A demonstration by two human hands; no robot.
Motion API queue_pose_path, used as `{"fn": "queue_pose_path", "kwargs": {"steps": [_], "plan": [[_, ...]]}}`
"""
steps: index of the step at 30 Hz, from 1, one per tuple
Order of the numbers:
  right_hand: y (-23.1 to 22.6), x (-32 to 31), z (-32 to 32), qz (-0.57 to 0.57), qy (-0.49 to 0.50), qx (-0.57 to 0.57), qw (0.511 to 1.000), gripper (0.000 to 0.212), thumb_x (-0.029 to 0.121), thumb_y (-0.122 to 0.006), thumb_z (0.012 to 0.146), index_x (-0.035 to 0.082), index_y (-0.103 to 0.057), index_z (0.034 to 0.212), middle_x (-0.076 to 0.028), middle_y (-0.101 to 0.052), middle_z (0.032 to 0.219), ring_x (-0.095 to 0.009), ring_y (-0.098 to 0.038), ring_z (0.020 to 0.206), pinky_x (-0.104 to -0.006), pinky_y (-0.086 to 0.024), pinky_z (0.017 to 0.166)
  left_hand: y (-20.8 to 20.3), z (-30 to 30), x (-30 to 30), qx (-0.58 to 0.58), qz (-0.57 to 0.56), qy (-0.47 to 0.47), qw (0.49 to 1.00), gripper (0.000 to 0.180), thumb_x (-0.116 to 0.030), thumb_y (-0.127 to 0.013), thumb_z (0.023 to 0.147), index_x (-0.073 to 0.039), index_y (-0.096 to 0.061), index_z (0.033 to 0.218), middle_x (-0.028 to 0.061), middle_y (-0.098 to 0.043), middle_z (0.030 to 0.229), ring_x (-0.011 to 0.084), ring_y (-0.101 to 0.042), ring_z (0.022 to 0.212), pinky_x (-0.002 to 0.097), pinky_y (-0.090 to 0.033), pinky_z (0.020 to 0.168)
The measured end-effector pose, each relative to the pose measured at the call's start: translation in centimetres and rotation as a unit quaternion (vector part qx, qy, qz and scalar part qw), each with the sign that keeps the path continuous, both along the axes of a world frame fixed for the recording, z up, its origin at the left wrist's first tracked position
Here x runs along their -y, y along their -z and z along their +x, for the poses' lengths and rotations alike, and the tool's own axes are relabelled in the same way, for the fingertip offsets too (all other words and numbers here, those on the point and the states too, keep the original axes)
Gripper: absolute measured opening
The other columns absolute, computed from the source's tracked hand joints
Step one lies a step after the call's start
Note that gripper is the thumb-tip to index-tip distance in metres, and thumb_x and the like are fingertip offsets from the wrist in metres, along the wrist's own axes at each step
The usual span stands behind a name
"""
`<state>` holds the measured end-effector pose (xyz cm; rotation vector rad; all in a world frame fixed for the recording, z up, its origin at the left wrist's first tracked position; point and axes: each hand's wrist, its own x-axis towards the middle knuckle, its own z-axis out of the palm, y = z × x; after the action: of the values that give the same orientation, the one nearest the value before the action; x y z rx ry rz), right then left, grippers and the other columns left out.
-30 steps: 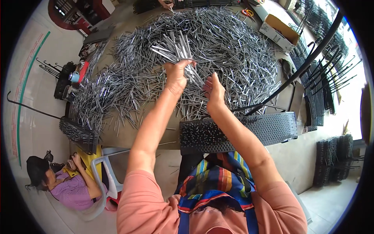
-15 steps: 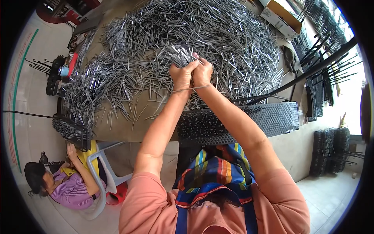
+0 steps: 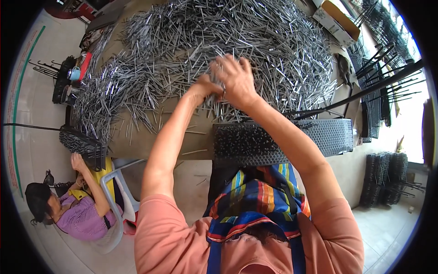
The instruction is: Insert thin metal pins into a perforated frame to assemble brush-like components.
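A broad heap of thin grey metal rods [image 3: 255, 41] covers the table in front of me. Over its near part, my left hand [image 3: 206, 87] is curled around a bundle of the rods, mostly hidden by my other hand and blurred. Right beside it, my right hand [image 3: 236, 83] is spread over the bundle, palm down, its fingertips smeared by motion. Below my hands, at the near table edge, lies a black perforated rack [image 3: 283, 141]. Its left part is filled with many rod ends, while the holes on the right show bare.
At the left, a co-worker [image 3: 84, 214] in a purple striped top sits on a grey chair [image 3: 109, 187] by another filled rack [image 3: 84, 148]. A black bar [image 3: 365, 86] slants across the right side. An open cardboard box [image 3: 336, 23] stands far right; black racks [image 3: 385, 178] are stacked on the floor.
My hands were clasped together around an upright bundle of rods. Now my right hand has opened and spread above it, and my left hand has shifted slightly left.
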<state>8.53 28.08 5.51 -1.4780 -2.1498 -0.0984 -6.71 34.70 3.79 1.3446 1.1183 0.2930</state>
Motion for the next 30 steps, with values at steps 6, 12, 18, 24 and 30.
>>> {"fn": "queue_pose_path", "kwargs": {"steps": [6,12,18,24,30], "plan": [[-0.7,1.5,0.3,-0.023,-0.157,0.128,0.979,0.06,0.032,-0.073,0.074,0.007,-0.054,0.125,-0.009,-0.06,0.115,-0.029,-0.054,0.116,-0.0483,-0.039,0.101,-0.6,-2.2,2.2,0.127,-0.159,0.15,0.968,0.045,0.007,-0.062,0.073,-0.002,-0.06,0.117,0.0075,-0.065,0.105,0.0196,-0.062,0.097,0.0311,-0.053,0.084],[2.6,1.8,1.4,-0.091,-0.025,-0.054,0.994,0.026,0.011,-0.067,0.069,0.006,-0.06,0.093,-0.016,-0.066,0.083,-0.032,-0.067,0.079,-0.0438,-0.053,0.072,-0.3,-4.7,1.5,0.25,-0.127,-0.061,0.958,0.058,-0.04,-0.069,0.078,-0.004,-0.058,0.122,0.0138,-0.066,0.114,0.0211,-0.064,0.095,0.0347,-0.05,0.089],[1.2,0.5,0.5,-0.331,-0.018,-0.618,0.713,0.017,0.002,-0.073,0.063,0.001,-0.067,0.079,-0.002,-0.062,0.064,-0.013,-0.055,0.051,-0.027,-0.041,0.048,-0.9,-5.4,3.8,0.269,-0.041,-0.186,0.944,0.055,-0.038,-0.074,0.076,-0.006,-0.06,0.119,0.0093,-0.065,0.12,0.0206,-0.06,0.111,0.0335,-0.044,0.098],[-1.8,2.7,-5.2,-0.398,-0.142,-0.632,0.649,0.024,-0.003,-0.072,0.058,0.003,-0.062,0.08,-0.005,-0.06,0.068,-0.014,-0.054,0.051,-0.0279,-0.041,0.043,-2.5,-4.1,6.9,0.333,0.01,-0.117,0.936,0.075,-0.022,-0.084,0.066,0.001,-0.053,0.131,0.0113,-0.063,0.122,0.0237,-0.059,0.114,0.0374,-0.045,0.101],[-1.6,2.4,-7.9,-0.441,-0.174,-0.637,0.607,0.025,-0.006,-0.073,0.055,0.003,-0.06,0.075,-0.005,-0.059,0.065,-0.015,-0.054,0.05,-0.0282,-0.04,0.04,-3.3,-5.7,7.5,0.385,0.027,-0.172,0.906,0.072,-0.01,-0.082,0.065,0.003,-0.052,0.129,0.0149,-0.065,0.118,0.0267,-0.061,0.111,0.0396,-0.047,0.101]]}}
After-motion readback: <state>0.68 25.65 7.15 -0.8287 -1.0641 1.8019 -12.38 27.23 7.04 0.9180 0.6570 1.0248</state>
